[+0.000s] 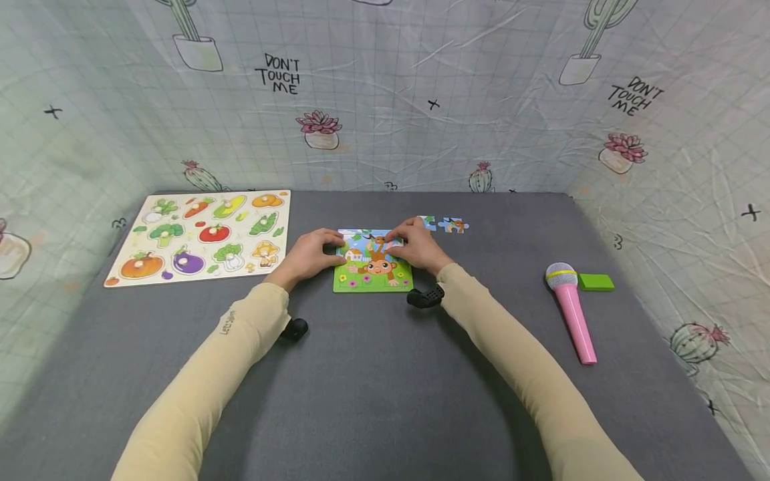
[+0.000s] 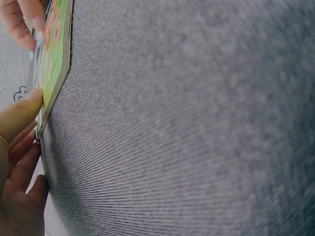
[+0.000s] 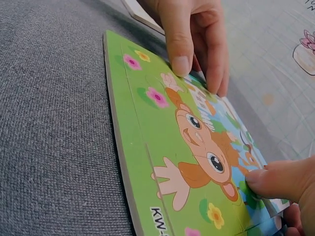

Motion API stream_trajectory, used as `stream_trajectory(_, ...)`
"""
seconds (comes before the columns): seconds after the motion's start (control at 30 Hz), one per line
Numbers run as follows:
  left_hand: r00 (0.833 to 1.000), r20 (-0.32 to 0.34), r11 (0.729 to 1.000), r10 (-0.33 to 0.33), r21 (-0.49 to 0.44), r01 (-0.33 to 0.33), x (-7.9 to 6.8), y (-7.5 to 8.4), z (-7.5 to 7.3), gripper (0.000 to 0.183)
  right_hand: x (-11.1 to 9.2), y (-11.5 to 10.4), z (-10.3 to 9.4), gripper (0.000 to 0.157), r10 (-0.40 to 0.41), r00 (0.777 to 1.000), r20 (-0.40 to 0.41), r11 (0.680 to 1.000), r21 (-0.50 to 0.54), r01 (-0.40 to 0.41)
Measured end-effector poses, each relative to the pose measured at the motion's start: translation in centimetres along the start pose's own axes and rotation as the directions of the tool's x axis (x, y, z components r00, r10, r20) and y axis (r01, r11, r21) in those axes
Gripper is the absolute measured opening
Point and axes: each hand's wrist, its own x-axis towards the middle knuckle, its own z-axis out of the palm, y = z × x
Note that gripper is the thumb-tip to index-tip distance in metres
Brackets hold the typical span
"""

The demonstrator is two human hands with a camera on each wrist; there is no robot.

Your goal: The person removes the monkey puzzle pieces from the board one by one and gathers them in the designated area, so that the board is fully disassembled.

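Observation:
A monkey jigsaw puzzle (image 1: 373, 284) in a green-bordered tray lies flat on the grey table. My left hand (image 1: 311, 255) holds its left edge, the thumb (image 3: 180, 59) lying on the picture and the other fingers along the side. Over the upper right part is my right hand (image 1: 416, 246), its thumb and fingers pinching a small puzzle piece (image 2: 39, 42) at the picture's surface. That piece is mostly hidden by the fingers. Just beyond this hand lie two joined-looking loose pieces, a blue piece (image 1: 428, 222) and a blue-and-brown piece (image 1: 454, 225).
A vegetable peg board (image 1: 198, 270) lies at the left. On the right are a pink toy microphone (image 1: 574, 321) and a green block (image 1: 596, 282). A patterned cloth (image 1: 385, 80) hangs behind and beside the table.

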Motion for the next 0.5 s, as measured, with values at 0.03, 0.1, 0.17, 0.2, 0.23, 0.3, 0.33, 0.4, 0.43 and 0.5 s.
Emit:
stream_trajectory(0.03, 1.000, 0.001, 1.000, 0.001, 0.000, -0.001, 0.01, -0.04, 0.03, 0.043, -0.02, 0.06, 0.00, 0.024, 0.004, 1.000, -0.006, 1.000, 0.011, -0.004)
stream_trajectory(0.1, 1.000, 0.002, 1.000, -0.001, 0.001, 0.001, 0.03, -0.08, 0.05, 0.043, -0.03, 0.17, -0.02, 0.024, 0.005, 1.000, -0.018, 1.000, 0.028, -0.005)
stream_trajectory(0.17, 1.000, 0.001, 1.000, 0.000, 0.002, 0.000, 0.07, -0.09, 0.07, 0.043, -0.04, 0.34, -0.05, 0.026, 0.000, 1.000, -0.030, 0.999, 0.033, 0.001)
stream_trajectory(0.2, 1.000, 0.000, 1.000, 0.001, 0.003, -0.001, 0.10, -0.08, 0.06, 0.043, -0.04, 0.40, -0.08, 0.026, -0.009, 0.999, -0.032, 1.000, 0.027, 0.009)
stream_trajectory(0.23, 1.000, 0.000, 1.000, 0.001, 0.002, -0.001, 0.11, -0.06, 0.05, 0.043, -0.04, 0.46, -0.10, 0.027, -0.021, 0.999, -0.036, 1.000, 0.017, 0.022)
stream_trajectory(0.3, 1.000, -0.001, 1.000, 0.000, 0.003, 0.000, 0.09, 0.01, -0.03, 0.043, -0.02, 0.60, -0.14, 0.028, -0.038, 0.998, -0.042, 0.999, 0.008, 0.038)
stream_trajectory(0.33, 1.000, 0.000, 1.000, -0.002, 0.003, 0.002, 0.07, 0.04, -0.06, 0.043, -0.02, 0.67, -0.15, 0.028, -0.046, 0.998, -0.042, 0.999, 0.005, 0.046)
stream_trajectory(0.4, 1.000, 0.004, 1.000, -0.004, 0.004, 0.004, 0.05, 0.09, -0.09, 0.043, -0.02, 0.79, -0.17, 0.029, -0.055, 0.998, -0.041, 0.998, 0.002, 0.056)
stream_trajectory(0.43, 1.000, 0.006, 1.000, -0.005, 0.005, 0.005, 0.04, 0.10, -0.08, 0.043, -0.02, 0.86, -0.18, 0.029, -0.057, 0.998, -0.041, 0.998, 0.004, 0.057)
stream_trajectory(0.5, 1.000, 0.009, 1.000, -0.005, 0.006, 0.005, 0.04, 0.10, -0.05, 0.043, -0.04, 0.97, -0.20, 0.029, -0.057, 0.998, -0.037, 0.998, 0.011, 0.058)
